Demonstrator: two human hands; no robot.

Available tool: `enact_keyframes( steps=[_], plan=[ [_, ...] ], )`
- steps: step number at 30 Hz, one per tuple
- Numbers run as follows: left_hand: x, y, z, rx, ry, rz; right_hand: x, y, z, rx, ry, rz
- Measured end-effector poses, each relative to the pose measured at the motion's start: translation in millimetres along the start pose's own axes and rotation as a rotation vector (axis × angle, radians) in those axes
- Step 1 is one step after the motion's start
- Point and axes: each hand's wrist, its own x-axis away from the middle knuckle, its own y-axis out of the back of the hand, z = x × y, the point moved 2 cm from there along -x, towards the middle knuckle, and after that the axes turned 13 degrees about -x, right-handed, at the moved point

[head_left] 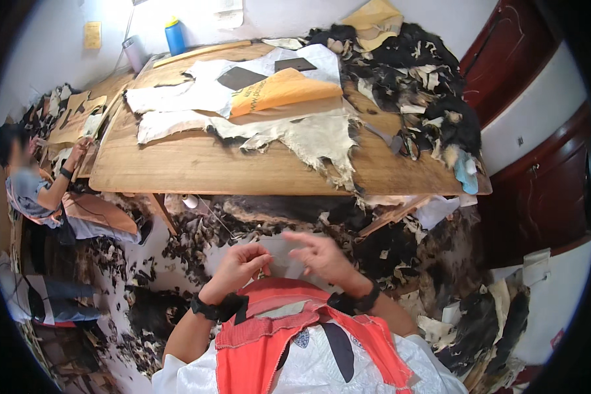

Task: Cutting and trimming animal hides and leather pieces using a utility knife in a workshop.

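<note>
My left hand (238, 268) is in front of my red apron (259, 341), its fingers curled in a pinch. What it pinches, if anything, is too small to make out. Beside it, my right hand (325, 261) has its fingers stretched toward the left, slightly blurred, with nothing seen in it. Both hands are on the near side of the wooden table (197, 167), apart from its edge. On the tabletop lie pale hides (295, 141), with an orange printed sheet (285, 92) and dark flat pieces (241, 78) on top.
Black fur scraps (407, 65) heap at the table's right end, near scissors (410, 146). A blue bottle (175, 38) stands at the back. A co-worker (33, 177) sits at another table on the left. Fur pieces (154, 312) litter the floor. Dark red doors (538, 190) are at right.
</note>
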Motion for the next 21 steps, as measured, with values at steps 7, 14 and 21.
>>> enact_keyframes(
  steps=[7, 14, 21],
  plan=[
    [-6, -9, -13, 0.081, -0.006, 0.045, -13, -10, -30, -0.332, -0.08, 0.16],
    [-8, -25, 0, 0.302, 0.13, 0.116, -17, -11, -24, -0.599, 0.137, 0.028],
    [-18, -24, 31, 0.687, 0.051, -0.081, -26, -15, -38, -1.058, 0.0, 0.113]
  ],
)
